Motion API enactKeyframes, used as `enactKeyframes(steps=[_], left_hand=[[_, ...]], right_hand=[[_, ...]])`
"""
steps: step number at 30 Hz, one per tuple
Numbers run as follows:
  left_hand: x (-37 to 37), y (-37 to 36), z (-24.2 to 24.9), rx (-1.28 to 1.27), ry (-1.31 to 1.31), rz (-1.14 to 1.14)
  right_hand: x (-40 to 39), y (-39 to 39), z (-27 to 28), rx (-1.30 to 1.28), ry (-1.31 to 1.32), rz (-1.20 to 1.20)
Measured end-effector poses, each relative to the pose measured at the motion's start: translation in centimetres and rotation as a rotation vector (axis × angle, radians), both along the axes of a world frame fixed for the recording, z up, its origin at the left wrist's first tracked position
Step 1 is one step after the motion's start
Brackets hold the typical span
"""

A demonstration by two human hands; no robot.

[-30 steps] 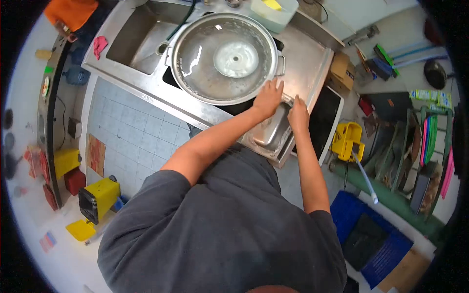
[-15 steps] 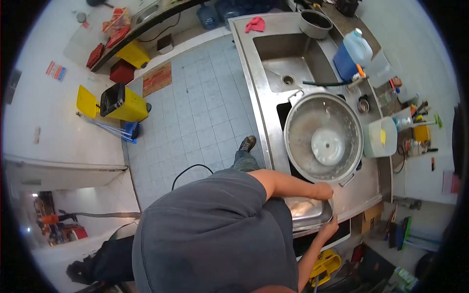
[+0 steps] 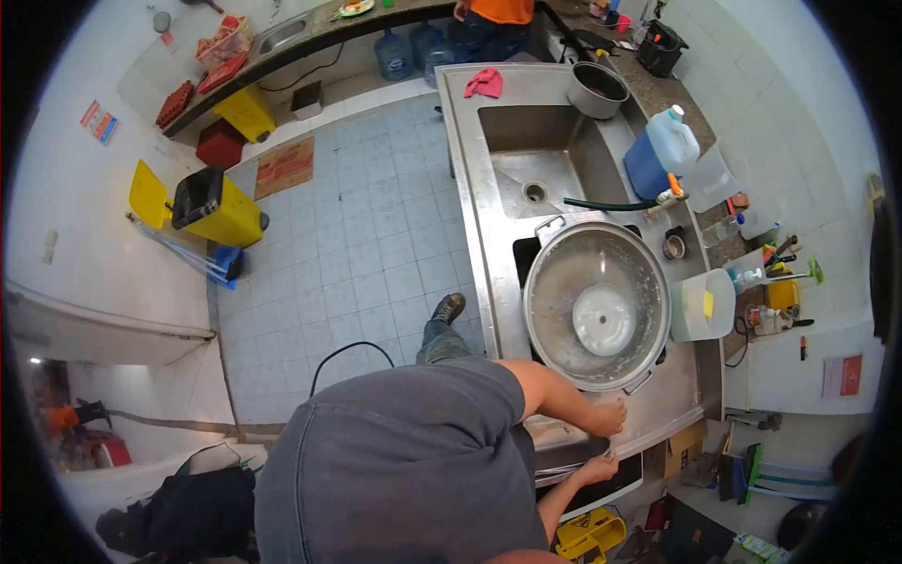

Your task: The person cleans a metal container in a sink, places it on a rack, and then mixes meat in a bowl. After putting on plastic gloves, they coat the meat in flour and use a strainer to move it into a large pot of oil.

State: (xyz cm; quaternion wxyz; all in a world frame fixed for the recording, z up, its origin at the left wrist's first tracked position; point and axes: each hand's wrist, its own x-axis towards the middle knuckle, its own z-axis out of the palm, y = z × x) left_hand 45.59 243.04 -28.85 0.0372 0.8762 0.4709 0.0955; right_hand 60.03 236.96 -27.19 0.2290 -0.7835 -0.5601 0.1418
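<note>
A steel tray (image 3: pixel 556 434) lies at the front end of the steel counter, partly hidden by my left forearm. Over its far edge, my left hand (image 3: pixel 610 416) has its fingers apart and appears to hold nothing. My right hand (image 3: pixel 598 468) is closed on the tray's rim at the near right corner. Just beyond my hands stands a large round metal pot (image 3: pixel 550 320) with side handles. Inside it lies a pale round disc (image 3: pixel 603 321) with a small central hole.
A sink (image 3: pixel 534 155) lies beyond the pot, with a dark hose (image 3: pixel 611 204) at its edge. A blue jug (image 3: pixel 648 169), a smaller pot (image 3: pixel 598 91) and a plastic tub (image 3: pixel 691 310) stand around it. A person in orange (image 3: pixel 503 11) is at the back counter.
The view has shifted, and the person in orange now shows at the top. My left hand has come off the tray's rim and its fingers have spread. My right hand remains at the rim.
</note>
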Motion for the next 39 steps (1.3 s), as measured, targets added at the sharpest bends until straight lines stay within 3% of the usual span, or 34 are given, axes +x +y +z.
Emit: enactKeyframes(steps=[5, 8, 11, 12, 14, 15, 16, 17, 18, 19, 22, 23, 27, 30, 31, 34, 35, 39], left_hand=[[3.7, -0.7, -1.3, 0.042, -0.067, -0.073], [3.7, -1.2, -1.2, 0.061, -0.120, -0.050], [2.7, -0.6, -0.8, -0.005, -0.203, -0.083], [2.8, -0.1, -2.0, -0.042, -0.402, -0.033], [3.0, 0.2, -3.7, -0.146, -0.571, -0.040], [2.9, 0.5, -4.4, -0.195, -0.656, -0.044], [1.6, 0.7, -2.6, -0.193, -0.476, -0.126], [2.0, 0.9, -2.6, -0.326, -0.355, -0.044], [1.0, 0.9, -0.7, -0.233, -0.280, -0.116], [0.7, 0.8, -0.7, -0.257, -0.279, -0.135], [-0.7, 0.3, 2.4, -0.252, -0.263, -0.187], [-0.7, 0.4, 3.0, -0.268, -0.246, -0.195], [-0.5, 0.1, 3.3, -0.320, -0.218, -0.181], [-0.4, 0.3, 3.7, -0.360, -0.278, -0.183], [-0.5, 0.5, 4.0, -0.377, -0.304, -0.187], [-0.2, 0.4, 4.7, -0.423, -0.287, -0.174], [-0.1, 0.3, 4.9, -0.434, -0.266, -0.167], [-2.1, 0.8, 4.2, -0.351, -0.249, -0.317]], right_hand=[[0.8, -0.2, 0.3, -0.090, 0.160, 0.030], [4.6, 0.8, -4.0, -0.085, 0.543, 0.068], [8.2, 3.1, -7.7, -0.273, 0.882, -0.125], [8.6, 3.1, -8.5, -0.183, 1.122, 0.030], [7.4, 3.7, -5.8, -0.252, 1.188, 0.104], [10.6, 4.2, -9.3, -0.301, 1.271, 0.009], [7.3, 3.5, -4.6, -0.236, 1.266, -0.016], [9.2, 4.0, -7.4, -0.257, 1.278, -0.062], [9.1, 5.1, -7.0, -0.289, 1.471, -0.038], [7.7, 5.1, -4.6, -0.356, 1.282, -0.126], [9.4, 7.0, -5.7, -0.813, 1.211, -0.172], [7.7, 7.1, -2.1, -0.842, 1.235, -0.118], [7.8, 8.2, -2.9, -0.975, 1.114, 0.128], [7.0, 8.5, -3.7, -0.972, 1.045, 0.131], [5.7, 8.1, -5.8, -0.889, 0.733, 0.111], [6.2, 6.7, -8.1, -0.759, 1.163, -0.053], [7.1, 5.9, -8.0, -0.607, 1.278, 0.120], [5.6, 0.6, 1.5, -0.411, 1.257, -0.143]])
